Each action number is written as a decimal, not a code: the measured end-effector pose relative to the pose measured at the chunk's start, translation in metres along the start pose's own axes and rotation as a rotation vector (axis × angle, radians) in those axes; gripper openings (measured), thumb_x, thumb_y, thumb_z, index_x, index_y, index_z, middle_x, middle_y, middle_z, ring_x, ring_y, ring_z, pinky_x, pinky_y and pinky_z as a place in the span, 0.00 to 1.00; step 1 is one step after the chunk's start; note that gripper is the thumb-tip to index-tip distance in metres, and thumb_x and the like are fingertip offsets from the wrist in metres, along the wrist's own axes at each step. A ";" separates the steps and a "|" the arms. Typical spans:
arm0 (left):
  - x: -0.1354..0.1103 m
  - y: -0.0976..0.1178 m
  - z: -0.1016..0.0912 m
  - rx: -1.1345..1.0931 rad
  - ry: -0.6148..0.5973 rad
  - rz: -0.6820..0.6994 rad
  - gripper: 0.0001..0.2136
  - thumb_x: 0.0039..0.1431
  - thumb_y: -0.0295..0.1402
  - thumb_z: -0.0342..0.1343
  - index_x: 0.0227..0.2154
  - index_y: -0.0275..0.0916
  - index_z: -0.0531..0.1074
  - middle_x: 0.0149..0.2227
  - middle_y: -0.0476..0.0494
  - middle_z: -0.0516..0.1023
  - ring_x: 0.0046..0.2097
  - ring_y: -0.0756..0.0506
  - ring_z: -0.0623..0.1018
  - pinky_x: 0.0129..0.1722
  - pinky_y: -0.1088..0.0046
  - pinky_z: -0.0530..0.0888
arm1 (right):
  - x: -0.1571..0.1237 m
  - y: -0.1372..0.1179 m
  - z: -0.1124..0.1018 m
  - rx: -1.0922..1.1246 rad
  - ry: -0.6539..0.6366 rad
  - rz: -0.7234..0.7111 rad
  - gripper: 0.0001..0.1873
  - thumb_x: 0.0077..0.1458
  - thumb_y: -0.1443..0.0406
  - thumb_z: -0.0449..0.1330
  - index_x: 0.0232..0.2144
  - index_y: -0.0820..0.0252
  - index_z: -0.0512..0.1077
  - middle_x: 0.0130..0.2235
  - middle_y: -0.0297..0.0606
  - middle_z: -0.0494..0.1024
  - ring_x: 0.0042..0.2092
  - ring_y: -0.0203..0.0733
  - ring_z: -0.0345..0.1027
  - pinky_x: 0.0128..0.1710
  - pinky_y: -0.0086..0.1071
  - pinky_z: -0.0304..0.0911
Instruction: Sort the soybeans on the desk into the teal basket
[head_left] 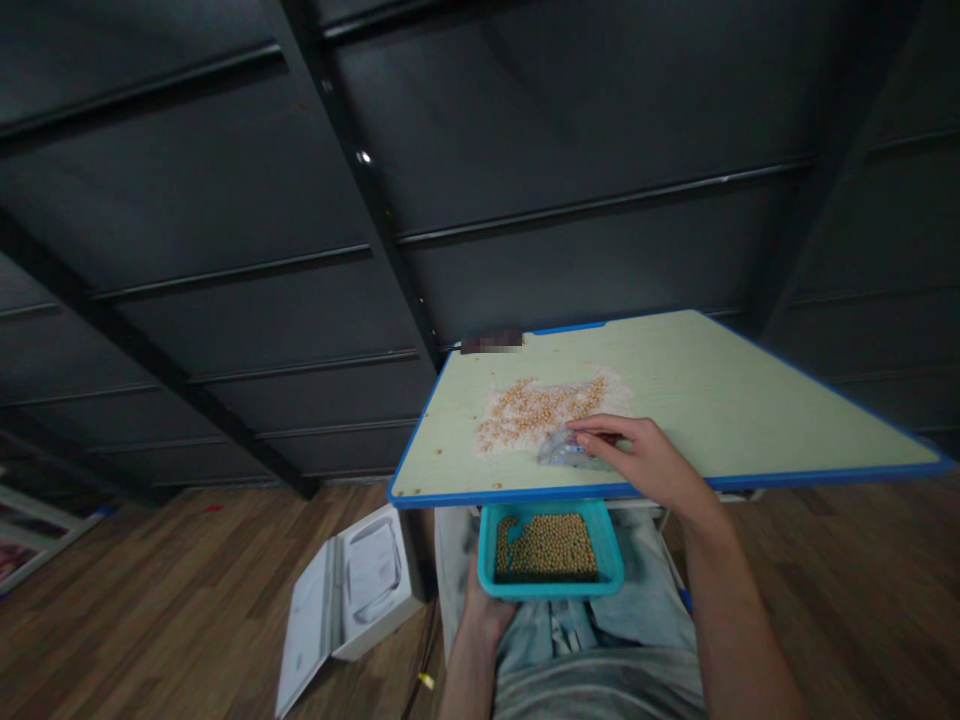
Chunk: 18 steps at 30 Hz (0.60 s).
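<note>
My left hand (489, 608) grips a turquoise plastic basket (486, 560) at its lower left side, with its fingers mostly hidden beneath it. Inside the basket lies a layer of round yellowish beans (559, 545). Above the front part of the table, my right hand (637, 450) is closed in a pinch on a crumpled clear plastic bag (561, 450) with blue and purple print. Just beyond the bag, more tan beans (536, 405) are spread over small white grains (487, 440) that look like rice.
The pale green tabletop (720, 400) has a blue edge, and the basket is held just below its front. A few stray beans lie toward the left. A dark object (491, 343) sits at the back left edge. An open white box (375, 585) stands on the wooden floor (187, 600).
</note>
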<state>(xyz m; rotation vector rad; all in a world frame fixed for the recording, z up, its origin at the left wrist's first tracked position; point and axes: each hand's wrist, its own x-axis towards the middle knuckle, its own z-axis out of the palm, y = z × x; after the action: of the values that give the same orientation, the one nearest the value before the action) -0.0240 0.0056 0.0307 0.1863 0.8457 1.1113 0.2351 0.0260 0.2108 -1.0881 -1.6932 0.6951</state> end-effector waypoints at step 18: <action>0.007 -0.003 -0.006 -0.008 -0.019 0.014 0.13 0.60 0.41 0.61 0.38 0.36 0.83 0.41 0.37 0.88 0.59 0.35 0.80 0.66 0.56 0.71 | -0.003 -0.001 0.004 -0.107 0.195 -0.045 0.14 0.66 0.60 0.61 0.49 0.54 0.83 0.49 0.40 0.86 0.51 0.49 0.80 0.53 0.43 0.73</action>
<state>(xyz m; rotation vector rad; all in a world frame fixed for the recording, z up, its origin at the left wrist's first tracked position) -0.0246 0.0083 0.0217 0.1960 0.8240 1.1240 0.2313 0.0228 0.2088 -1.1498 -1.5957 0.4584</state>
